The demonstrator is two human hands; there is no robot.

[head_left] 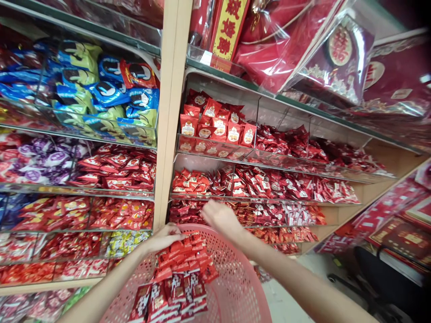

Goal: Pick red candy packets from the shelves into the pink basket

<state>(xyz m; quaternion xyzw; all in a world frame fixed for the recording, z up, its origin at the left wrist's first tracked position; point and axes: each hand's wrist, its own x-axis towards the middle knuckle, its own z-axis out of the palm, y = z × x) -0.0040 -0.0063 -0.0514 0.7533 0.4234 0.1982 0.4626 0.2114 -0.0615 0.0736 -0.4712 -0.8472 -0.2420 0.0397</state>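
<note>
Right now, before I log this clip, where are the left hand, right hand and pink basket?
Left hand (163, 237): head view, back of the hand.
Right hand (222, 219): head view, back of the hand.
Pink basket (237, 287): head view, perforated side wall.

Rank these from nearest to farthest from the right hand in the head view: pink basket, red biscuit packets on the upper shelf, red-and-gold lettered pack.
From the right hand:
1. Pink plastic basket: below the hand.
2. Red biscuit packets: upper shelf, above.
3. Red-and-gold lettered pack: top shelf, highest.
</note>
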